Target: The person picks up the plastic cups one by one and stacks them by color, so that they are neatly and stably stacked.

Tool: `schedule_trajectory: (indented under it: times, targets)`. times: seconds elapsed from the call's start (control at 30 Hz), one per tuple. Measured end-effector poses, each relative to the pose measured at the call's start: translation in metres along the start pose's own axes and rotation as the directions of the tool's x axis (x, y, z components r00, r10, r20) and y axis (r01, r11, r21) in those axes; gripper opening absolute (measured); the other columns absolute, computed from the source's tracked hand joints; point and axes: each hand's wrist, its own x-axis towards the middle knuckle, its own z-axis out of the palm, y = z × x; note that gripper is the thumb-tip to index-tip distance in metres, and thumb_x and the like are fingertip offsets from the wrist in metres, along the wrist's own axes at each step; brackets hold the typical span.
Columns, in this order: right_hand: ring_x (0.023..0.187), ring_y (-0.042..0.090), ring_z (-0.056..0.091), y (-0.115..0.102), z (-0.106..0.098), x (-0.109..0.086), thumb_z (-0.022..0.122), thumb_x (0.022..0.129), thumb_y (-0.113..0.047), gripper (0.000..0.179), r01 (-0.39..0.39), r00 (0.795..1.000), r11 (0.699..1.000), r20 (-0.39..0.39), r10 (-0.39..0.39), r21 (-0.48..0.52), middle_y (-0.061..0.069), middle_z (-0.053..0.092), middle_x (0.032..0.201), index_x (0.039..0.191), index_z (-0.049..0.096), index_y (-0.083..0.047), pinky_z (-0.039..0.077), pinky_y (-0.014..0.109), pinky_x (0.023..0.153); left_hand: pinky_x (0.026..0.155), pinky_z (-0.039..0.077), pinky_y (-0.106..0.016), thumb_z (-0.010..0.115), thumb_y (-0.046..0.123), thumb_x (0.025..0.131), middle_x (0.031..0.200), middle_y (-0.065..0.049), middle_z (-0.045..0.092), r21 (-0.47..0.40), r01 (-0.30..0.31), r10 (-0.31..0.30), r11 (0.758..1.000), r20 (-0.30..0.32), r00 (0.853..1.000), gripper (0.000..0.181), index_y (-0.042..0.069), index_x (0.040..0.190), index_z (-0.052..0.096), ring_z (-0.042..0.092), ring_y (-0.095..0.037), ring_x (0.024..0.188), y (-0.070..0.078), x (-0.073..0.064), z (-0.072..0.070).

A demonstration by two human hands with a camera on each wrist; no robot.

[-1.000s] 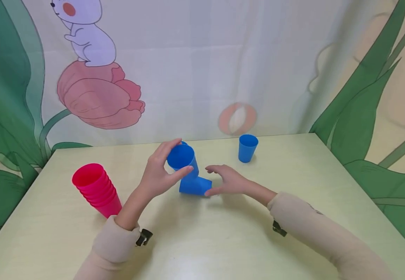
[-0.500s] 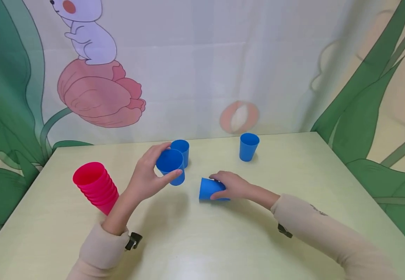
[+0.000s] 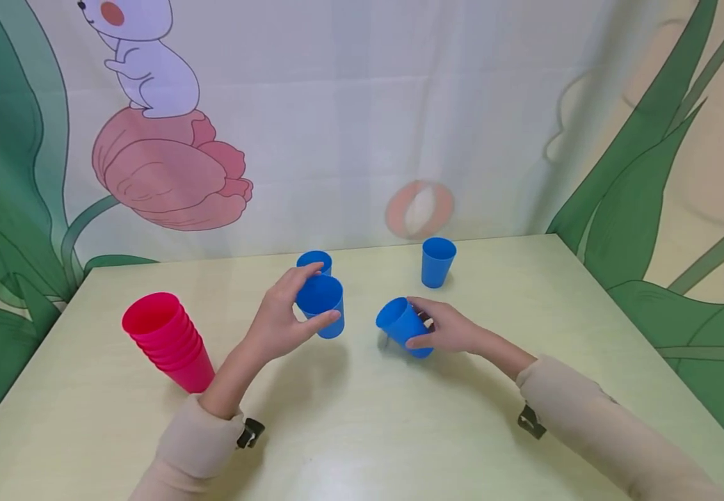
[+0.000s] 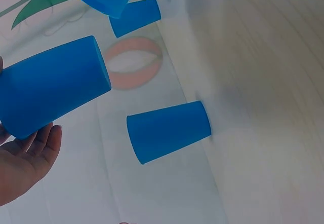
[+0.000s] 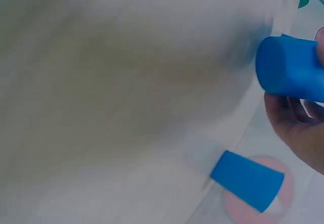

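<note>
My left hand (image 3: 283, 316) grips a blue cup (image 3: 320, 296) between thumb and fingers, its mouth facing up. In the left wrist view this cup (image 4: 55, 87) hangs clear of the table. To the right, my right hand (image 3: 452, 330) holds a second blue cup (image 3: 402, 323), tilted with its mouth toward the upper left. The right wrist view shows the base end of that cup (image 5: 291, 67), fingers wrapped along its side. Directly behind the left-hand cup stands another blue cup (image 3: 311, 259), partly hidden.
A blue cup (image 3: 439, 264) stands upright at the back right, near the table's (image 3: 349, 431) far edge. On the left, a leaning stack of several red cups (image 3: 174, 348) sits beside my left forearm. A printed curtain (image 3: 311, 139) hangs behind the table.
The cup lying on its side was taken by my right hand and tipped mouth-up. My left hand's cup moved away from it to the left, then slightly back right.
</note>
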Motion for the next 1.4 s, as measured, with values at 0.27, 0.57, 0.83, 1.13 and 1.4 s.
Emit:
schedule_trajectory:
  times: [0.27,0.57,0.83,1.13,1.4]
  targets:
    - [0.115,0.033,0.046,0.017,-0.003,-0.008,0.074,0.077,-0.018,0.063,-0.017,0.999,0.972,-0.023,0.023,0.235,0.014,0.049,0.124,0.128,0.040,-0.004,0.043,0.043,0.091,0.086,0.044,-0.051,0.074,0.026,0.076,0.128,-0.014,0.049,-0.023,0.008,-0.008,1.000,0.014,1.000,0.069,0.006,0.133,0.041,0.043,-0.033,0.119,0.004,0.007,0.009]
    - [0.121,0.035,0.039,0.022,-0.005,-0.020,0.074,0.076,-0.014,0.071,-0.042,0.998,0.966,-0.043,0.055,0.257,0.015,0.044,0.130,0.133,0.034,-0.006,0.042,0.046,0.091,0.089,0.042,-0.051,0.073,0.027,0.077,0.129,-0.010,0.049,-0.104,-0.009,0.011,0.995,0.014,1.000,0.068,0.008,0.134,0.041,0.042,-0.027,0.121,0.015,0.019,0.023]
    - [0.123,0.035,0.037,0.021,-0.008,-0.024,0.077,0.072,-0.027,0.080,-0.093,0.991,0.970,-0.070,0.112,0.225,0.014,0.041,0.135,0.135,0.033,-0.009,0.043,0.044,0.089,0.091,0.042,-0.048,0.072,0.028,0.078,0.130,-0.008,0.049,-0.144,-0.019,0.024,0.989,0.036,0.999,0.068,0.009,0.135,0.041,0.042,-0.023,0.122,0.029,0.031,0.037]
    - [0.125,0.036,0.036,0.020,-0.012,-0.029,0.072,0.077,-0.030,0.078,-0.002,0.993,0.964,-0.114,0.033,0.264,0.016,0.037,0.139,0.139,0.030,-0.010,0.045,0.041,0.088,0.093,0.041,-0.045,0.072,0.029,0.078,0.131,-0.006,0.049,-0.176,-0.054,0.055,0.983,0.001,0.999,0.067,0.009,0.135,0.042,0.043,-0.020,0.121,0.040,0.042,0.048]
    - [0.123,0.035,0.038,0.022,-0.013,-0.031,0.070,0.080,-0.030,0.070,0.027,0.990,0.965,-0.142,0.011,0.263,0.015,0.039,0.138,0.137,0.035,-0.010,0.044,0.042,0.089,0.093,0.042,-0.042,0.071,0.030,0.078,0.132,-0.004,0.048,-0.215,-0.046,0.048,0.975,0.003,0.999,0.066,0.012,0.135,0.042,0.043,-0.017,0.121,0.040,0.048,0.064]
